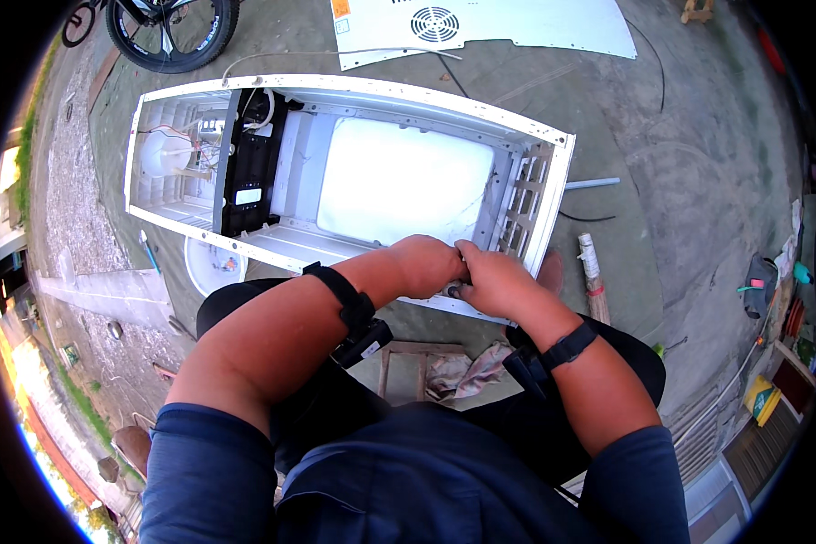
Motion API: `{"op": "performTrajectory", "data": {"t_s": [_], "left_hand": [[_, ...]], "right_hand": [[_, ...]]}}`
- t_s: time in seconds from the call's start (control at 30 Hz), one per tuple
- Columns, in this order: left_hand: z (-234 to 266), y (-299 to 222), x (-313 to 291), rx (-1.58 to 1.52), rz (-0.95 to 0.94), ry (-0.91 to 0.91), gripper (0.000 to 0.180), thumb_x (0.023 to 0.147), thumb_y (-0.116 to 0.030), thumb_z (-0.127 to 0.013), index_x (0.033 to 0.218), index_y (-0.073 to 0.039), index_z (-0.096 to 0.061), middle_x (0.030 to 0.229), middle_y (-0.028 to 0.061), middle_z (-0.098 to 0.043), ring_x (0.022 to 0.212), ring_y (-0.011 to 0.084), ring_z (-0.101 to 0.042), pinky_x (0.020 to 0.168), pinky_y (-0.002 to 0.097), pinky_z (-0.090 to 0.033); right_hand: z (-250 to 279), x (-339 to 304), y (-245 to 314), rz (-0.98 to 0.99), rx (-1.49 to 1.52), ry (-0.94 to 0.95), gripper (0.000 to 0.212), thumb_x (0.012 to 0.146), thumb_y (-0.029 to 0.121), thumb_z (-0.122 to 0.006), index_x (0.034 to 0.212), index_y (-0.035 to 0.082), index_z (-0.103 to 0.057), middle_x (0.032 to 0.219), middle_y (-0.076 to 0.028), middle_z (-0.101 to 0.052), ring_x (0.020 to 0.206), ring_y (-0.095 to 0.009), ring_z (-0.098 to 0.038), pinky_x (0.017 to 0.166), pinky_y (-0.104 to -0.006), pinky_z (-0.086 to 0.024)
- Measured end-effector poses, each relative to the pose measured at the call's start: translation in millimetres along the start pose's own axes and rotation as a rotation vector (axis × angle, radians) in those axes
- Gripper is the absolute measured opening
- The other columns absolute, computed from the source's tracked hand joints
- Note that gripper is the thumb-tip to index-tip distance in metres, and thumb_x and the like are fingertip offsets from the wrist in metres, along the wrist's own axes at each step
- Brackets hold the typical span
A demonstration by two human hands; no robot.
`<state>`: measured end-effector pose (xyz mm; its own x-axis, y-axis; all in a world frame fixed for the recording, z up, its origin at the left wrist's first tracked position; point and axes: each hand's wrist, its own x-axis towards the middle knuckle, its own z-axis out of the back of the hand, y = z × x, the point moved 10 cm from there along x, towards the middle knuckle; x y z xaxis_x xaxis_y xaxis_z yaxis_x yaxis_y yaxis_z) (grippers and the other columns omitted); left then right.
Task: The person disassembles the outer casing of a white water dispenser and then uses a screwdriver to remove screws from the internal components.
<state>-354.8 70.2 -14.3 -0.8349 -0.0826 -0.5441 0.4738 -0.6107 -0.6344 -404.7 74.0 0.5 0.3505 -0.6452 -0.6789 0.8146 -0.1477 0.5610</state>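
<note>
In front of me lies a long white appliance casing (344, 84), its open side facing up. A large white slab (408, 181) fills much of its main compartment. Towards the left, a black divider (242, 172) crosses it, with wires and a rounded white part (165, 152) beyond. Slots cut through the right end wall (524, 201). My left hand (429, 265) and my right hand (496, 282) meet at the casing's near rim, right of its middle. Both have their fingers closed around something small and dark at the rim, mostly hidden by the fingers.
A flat white panel (553, 27) with a round vent lies beyond the casing, beside a bicycle wheel (172, 41). Nearer are a white tub (210, 265), a blue-handled tool (150, 251), a wrapped stick (592, 272) and a crumpled cloth (473, 370).
</note>
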Motion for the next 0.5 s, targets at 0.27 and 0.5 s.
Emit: {"op": "performTrajectory", "data": {"t_s": [0.27,0.5], "left_hand": [[-1.3,1.6,-1.8,0.001,-0.021,-0.026,0.036,0.078,-0.012,-0.072,0.113,-0.011,-0.065,0.112,0.0122,-0.066,0.095,0.0353,-0.068,0.08,0.048,-0.055],[7.3,-0.9,-2.6,0.021,-0.031,-0.044,0.046,0.077,-0.015,-0.074,0.122,-0.013,-0.061,0.115,0.0123,-0.065,0.094,0.0356,-0.068,0.079,0.0478,-0.055]], "right_hand": [[1.5,1.2,-0.6,-0.008,-0.031,-0.002,0.065,0.082,0.017,-0.072,0.138,0.004,-0.043,0.104,-0.025,-0.068,0.098,-0.044,-0.065,0.084,-0.0504,-0.052],[10.4,1.2,-2.0,0.002,0.002,-0.07,0.065,0.082,0.018,-0.072,0.139,0.004,-0.043,0.103,-0.024,-0.069,0.097,-0.044,-0.066,0.083,-0.0511,-0.052]]}}
